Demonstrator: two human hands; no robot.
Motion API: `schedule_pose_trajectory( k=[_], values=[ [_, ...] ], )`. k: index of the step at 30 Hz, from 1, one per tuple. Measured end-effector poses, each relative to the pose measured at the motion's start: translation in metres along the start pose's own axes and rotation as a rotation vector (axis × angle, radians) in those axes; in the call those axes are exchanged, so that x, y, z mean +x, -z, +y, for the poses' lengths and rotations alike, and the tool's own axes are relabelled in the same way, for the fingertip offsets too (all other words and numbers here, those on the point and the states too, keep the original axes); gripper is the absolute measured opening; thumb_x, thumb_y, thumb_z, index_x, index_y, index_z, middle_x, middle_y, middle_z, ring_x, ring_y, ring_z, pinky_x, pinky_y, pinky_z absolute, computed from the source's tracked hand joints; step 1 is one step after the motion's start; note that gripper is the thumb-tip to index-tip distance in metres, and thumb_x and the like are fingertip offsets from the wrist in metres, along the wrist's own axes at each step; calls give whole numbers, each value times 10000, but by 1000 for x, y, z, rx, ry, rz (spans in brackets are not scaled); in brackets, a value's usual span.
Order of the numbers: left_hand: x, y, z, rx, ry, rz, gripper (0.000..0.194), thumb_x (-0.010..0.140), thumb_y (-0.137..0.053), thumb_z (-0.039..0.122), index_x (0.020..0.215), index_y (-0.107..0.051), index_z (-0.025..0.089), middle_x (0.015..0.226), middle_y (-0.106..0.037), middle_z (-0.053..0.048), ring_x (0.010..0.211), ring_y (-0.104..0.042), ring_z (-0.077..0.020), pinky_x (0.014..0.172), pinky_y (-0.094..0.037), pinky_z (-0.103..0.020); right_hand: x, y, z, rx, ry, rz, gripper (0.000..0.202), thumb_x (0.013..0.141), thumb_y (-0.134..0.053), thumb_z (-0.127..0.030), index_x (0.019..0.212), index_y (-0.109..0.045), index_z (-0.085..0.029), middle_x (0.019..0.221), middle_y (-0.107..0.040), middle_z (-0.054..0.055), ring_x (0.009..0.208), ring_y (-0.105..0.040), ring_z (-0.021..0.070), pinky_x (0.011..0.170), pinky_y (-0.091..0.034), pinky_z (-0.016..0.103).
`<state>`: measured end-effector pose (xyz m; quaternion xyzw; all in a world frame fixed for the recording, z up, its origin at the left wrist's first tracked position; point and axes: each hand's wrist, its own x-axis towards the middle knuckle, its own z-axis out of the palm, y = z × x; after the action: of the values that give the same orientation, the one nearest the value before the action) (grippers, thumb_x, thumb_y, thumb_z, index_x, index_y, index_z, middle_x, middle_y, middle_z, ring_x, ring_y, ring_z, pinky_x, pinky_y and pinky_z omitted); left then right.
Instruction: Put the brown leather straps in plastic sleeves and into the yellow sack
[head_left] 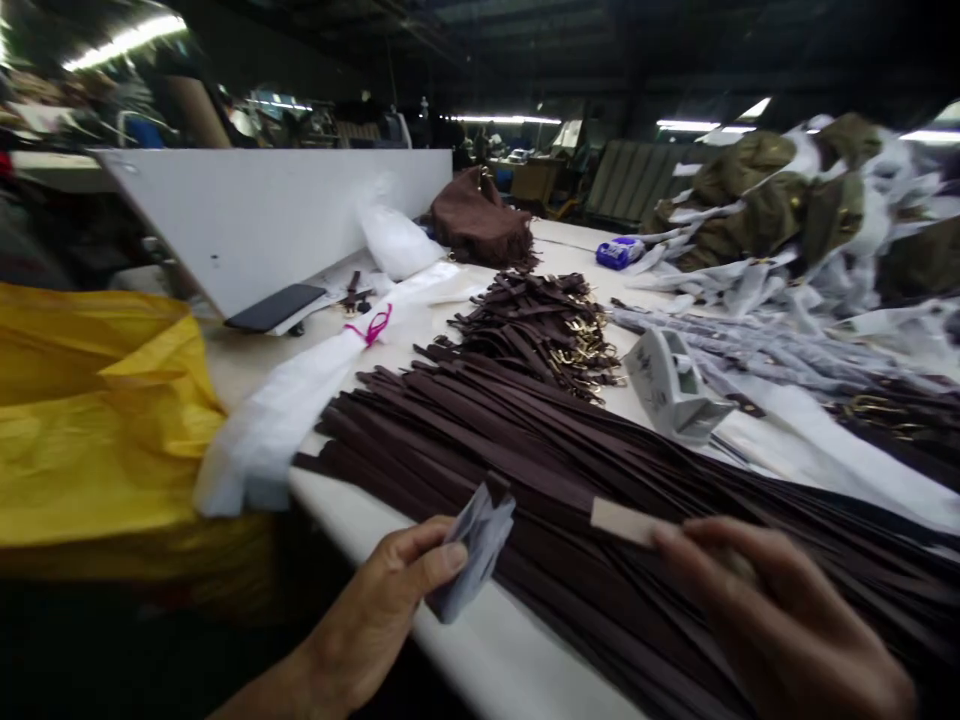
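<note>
Near the table's front edge my left hand [409,575] pinches a plastic-wrapped strap [480,545], whose dark end pokes out at the top. My right hand [772,600], slightly blurred, holds a flat beige strip [622,522] between thumb and fingers, its free end pointing left. Beneath both hands spreads a thick layer of long dark brown straps [480,430], running from the middle of the table to the lower right. Behind them is a heap of short brown straps with gold hooks [547,330].
A grey-white tape dispenser [671,385] stands on the straps' right side. Farther right lie plastic-wrapped straps [780,350] and a pile of olive bags [780,190]. At left are a yellow sack [97,410], a white plastic bundle [292,410], a phone [276,307] and a white board [285,215].
</note>
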<state>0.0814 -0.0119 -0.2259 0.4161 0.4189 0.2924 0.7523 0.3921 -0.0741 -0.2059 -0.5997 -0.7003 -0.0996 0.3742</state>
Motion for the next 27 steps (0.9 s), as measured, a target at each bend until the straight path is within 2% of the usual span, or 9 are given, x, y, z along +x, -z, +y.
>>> schedule_pose_trajectory(
  k=[2, 5, 12, 15, 19, 23, 25, 27],
  values=[
    [-6, -5, 2, -234, 41, 59, 331, 666, -693, 375, 877, -645, 125, 816, -629, -51, 759, -538, -139, 760, -410, -256, -6, -14, -26, 68, 35, -17, 223, 847, -533, -391, 988, -661, -276, 923, -631, 44, 788, -624, 199, 647, -521, 292],
    [-17, -10, 4, -390, 58, 102, 346, 623, -735, 331, 867, -649, 102, 815, -639, -64, 750, -543, -140, 748, -407, -261, -5, -32, -53, 118, 115, -49, 230, 857, -528, -383, 1004, -656, -261, 909, -636, 58, 804, -627, 209, 644, -535, 296],
    [-36, -13, 1, -444, -36, 0, 286, 647, -727, 310, 834, -679, 100, 734, -643, -49, 702, -548, -124, 740, -402, -245, -20, -62, -120, 92, 314, -90, 281, 904, -443, -266, 1136, -601, -250, 982, -643, 82, 916, -613, 237, 732, -534, 330],
    [-38, -9, -3, -444, -64, -7, 249, 676, -706, 310, 827, -677, 114, 713, -633, -34, 686, -539, -110, 726, -396, -233, -28, -65, -131, 12, 422, -103, 367, 905, -360, -149, 1231, -526, -180, 1070, -628, 126, 994, -584, 271, 796, -510, 382],
    [-34, 7, -7, -212, -122, 15, 251, 728, -649, 345, 794, -651, 103, 692, -589, -19, 633, -497, -95, 651, -369, -219, -30, -50, -122, -80, 591, -196, 341, 907, -347, -156, 1167, -564, -125, 1079, -638, 149, 965, -610, 270, 775, -524, 340],
    [-27, 13, -12, 266, -365, 42, 192, 766, -599, 298, 771, -641, 111, 819, -594, -45, 792, -533, -146, 740, -389, -245, -34, -36, -120, -53, 704, -287, 311, 910, -345, -170, 1064, -614, -153, 932, -698, 86, 803, -667, 218, 705, -547, 260],
    [-22, 10, -18, 545, -506, 28, 138, 775, -581, 245, 783, -637, 119, 902, -606, -60, 888, -541, -171, 809, -387, -266, -38, -39, -122, 21, 686, -316, 318, 898, -341, -139, 1060, -611, -176, 918, -702, 67, 778, -671, 208, 695, -553, 257],
    [-17, 6, -28, 804, -638, -24, 119, 783, -566, 220, 818, -624, 122, 954, -612, -72, 925, -541, -189, 848, -381, -302, -44, -50, -124, 119, 566, -319, 338, 890, -332, -125, 1072, -602, -215, 962, -690, 63, 788, -668, 202, 697, -559, 268]
  ],
)
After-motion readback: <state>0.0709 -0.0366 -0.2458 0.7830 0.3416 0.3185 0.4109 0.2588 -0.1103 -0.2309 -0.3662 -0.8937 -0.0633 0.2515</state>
